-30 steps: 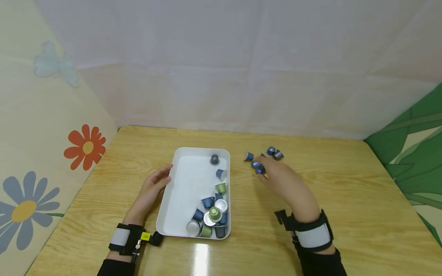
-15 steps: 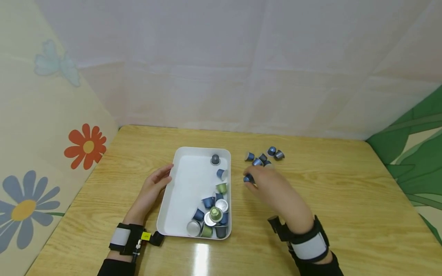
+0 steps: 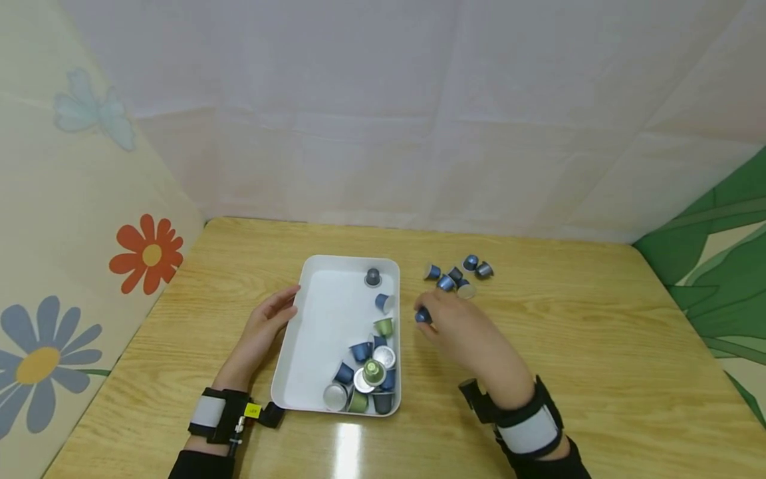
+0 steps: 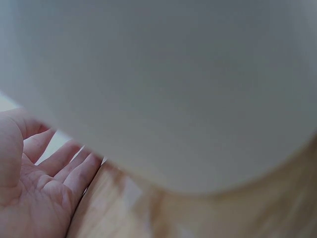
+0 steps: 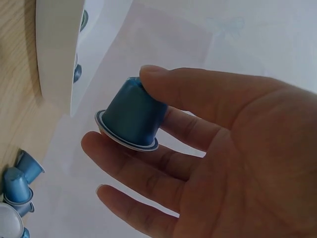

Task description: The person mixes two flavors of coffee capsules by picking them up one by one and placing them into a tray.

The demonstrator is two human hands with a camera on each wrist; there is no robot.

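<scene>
A blue coffee capsule (image 5: 132, 113) is pinched between the thumb and fingers of my right hand (image 3: 457, 326), just right of the white tray (image 3: 323, 402). In the right wrist view its rimmed end points down and left. My left hand (image 3: 268, 320) rests against the tray's left side, fingers fairly straight along the rim. The left wrist view is mostly filled by the tray's blurred outer wall (image 4: 198, 99), with the left palm (image 4: 39, 198) beside it. Blue, green and grey capsules lie in the tray, heaped toward its near right corner, including a green capsule (image 3: 374, 371) on top.
Several blue and dark capsules lie loose on the wooden table (image 3: 568, 319) beyond my right hand, among them a blue capsule (image 3: 471, 262) and a grey one (image 3: 484, 269). A white cloth (image 3: 383, 133) hangs along the table's back edge.
My right hand has taken a blue capsule from the loose group and carried it left and nearer, toward the tray's right side. The left hand and tray stay in place.
</scene>
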